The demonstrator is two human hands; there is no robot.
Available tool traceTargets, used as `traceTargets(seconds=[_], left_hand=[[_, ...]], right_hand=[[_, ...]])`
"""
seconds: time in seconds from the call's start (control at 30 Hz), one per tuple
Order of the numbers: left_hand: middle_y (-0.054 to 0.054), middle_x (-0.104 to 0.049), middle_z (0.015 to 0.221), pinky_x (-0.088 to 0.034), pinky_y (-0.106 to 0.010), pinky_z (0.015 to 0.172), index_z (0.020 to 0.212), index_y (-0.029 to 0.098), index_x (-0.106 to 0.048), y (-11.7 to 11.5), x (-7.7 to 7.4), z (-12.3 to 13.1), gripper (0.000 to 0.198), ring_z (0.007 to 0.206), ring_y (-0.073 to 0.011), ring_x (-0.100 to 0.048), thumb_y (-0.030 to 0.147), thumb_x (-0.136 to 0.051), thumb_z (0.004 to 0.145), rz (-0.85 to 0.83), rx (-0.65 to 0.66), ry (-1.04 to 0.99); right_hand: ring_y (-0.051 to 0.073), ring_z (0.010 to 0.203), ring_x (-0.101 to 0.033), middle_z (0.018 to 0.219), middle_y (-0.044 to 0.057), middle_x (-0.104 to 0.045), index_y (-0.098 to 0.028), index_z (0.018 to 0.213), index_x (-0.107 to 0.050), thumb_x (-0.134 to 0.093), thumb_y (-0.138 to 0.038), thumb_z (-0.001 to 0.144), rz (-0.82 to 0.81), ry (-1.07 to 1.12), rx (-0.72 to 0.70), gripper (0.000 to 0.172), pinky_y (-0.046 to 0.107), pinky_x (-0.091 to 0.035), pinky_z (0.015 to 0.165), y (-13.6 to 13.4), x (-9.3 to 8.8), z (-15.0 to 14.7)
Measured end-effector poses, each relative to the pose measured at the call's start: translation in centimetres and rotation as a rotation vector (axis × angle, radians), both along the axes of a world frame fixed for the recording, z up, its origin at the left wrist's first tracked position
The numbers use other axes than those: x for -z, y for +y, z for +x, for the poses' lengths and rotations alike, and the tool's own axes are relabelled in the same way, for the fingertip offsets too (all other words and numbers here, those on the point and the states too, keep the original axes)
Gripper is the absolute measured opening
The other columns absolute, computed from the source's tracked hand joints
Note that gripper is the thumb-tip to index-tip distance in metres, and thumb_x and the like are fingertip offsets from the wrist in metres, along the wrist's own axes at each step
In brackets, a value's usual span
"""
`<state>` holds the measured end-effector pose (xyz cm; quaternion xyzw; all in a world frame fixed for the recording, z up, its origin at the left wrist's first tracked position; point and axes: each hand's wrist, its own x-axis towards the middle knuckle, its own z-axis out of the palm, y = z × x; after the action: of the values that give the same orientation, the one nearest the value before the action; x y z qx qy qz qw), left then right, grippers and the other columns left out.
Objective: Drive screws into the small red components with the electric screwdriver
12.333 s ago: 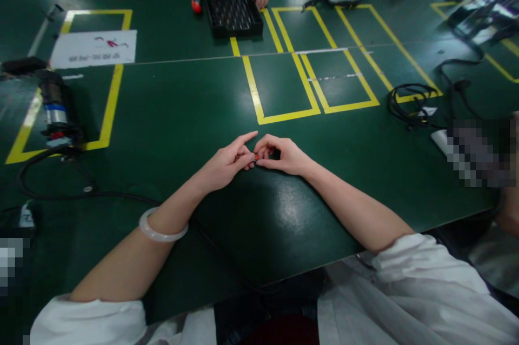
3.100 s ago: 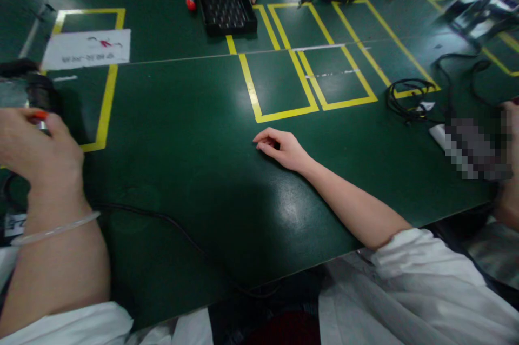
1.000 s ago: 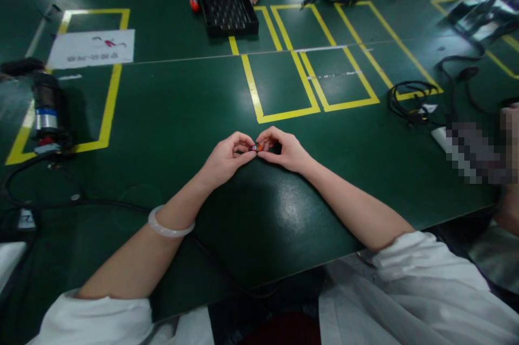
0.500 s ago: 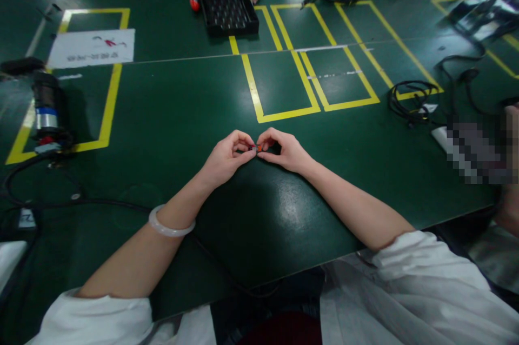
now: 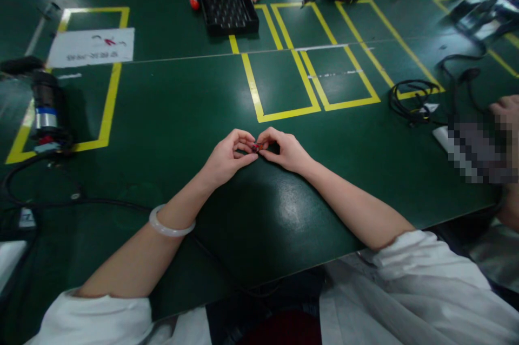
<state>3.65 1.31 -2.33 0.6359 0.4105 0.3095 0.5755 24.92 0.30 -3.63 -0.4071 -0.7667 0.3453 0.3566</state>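
The bare forearms (image 5: pixel 344 201) slanted inward from the lower corners of the frame; at the centre, the left hand (image 5: pixel 222 160) and right hand (image 5: pixel 287 151) met nearly tip to tip, fingers curled, both pinching a small red-and-orange piece (image 5: pixel 257 147) too tiny to make out; such fine work seemed to want a light grip, steady wrists and the ends squarely aligned; beyond, at upper middle, lay a black tray (image 5: pixel 234 28).

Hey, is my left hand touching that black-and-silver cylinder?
Apart: the head view plainly shows green tabletop between your left hand and the black-and-silver cylinder.
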Motion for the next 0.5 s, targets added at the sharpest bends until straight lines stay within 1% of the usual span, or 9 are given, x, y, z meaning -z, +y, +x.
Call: traceTargets(seconds=[0.13, 0.27, 0.5], left_hand=[[-0.007, -0.064, 0.103, -0.054, -0.026, 0.073, 0.105, 0.017, -0.058, -0.08, -0.14, 0.09, 0.041, 0.088, -0.0171, -0.065, 0.034, -0.081, 0.076, 0.028, 0.003, 0.017], [-0.006, -0.065, 0.101, -0.054, -0.025, 0.071, 0.102, 0.017, -0.060, -0.26, -0.38, 0.16, 0.035, 0.090, -0.0179, -0.065, 0.038, -0.077, 0.080, 0.085, 0.006, 0.074], [-0.009, -0.067, 0.105, -0.053, -0.026, 0.073, 0.105, 0.015, -0.060, -0.28, -0.26, 0.10, 0.032, 0.095, -0.0192, -0.067, 0.040, -0.071, 0.088, 0.096, -0.005, 0.079]], right_hand=[[0.017, 0.083, -0.068, 0.096, 0.003, -0.072, -0.020, 0.101, -0.060, -0.063, -0.016, 0.085, 0.004, -0.014, 0.004, 0.016, 0.031, -0.050, 0.081, 0.05, 0.10, -0.01], [0.016, 0.082, -0.068, 0.095, 0.003, -0.072, -0.020, 0.101, -0.060, -0.062, -0.016, 0.085, 0.009, -0.005, 0.004, 0.016, 0.031, -0.051, 0.081, 0.03, 0.05, 0.02], [0.014, 0.079, -0.065, 0.093, 0.002, -0.070, -0.019, 0.101, -0.059, -0.066, -0.023, 0.088, -0.009, 0.162, 0.001, 0.015, 0.030, -0.054, 0.078, 0.19, 0.34, 0.15]])
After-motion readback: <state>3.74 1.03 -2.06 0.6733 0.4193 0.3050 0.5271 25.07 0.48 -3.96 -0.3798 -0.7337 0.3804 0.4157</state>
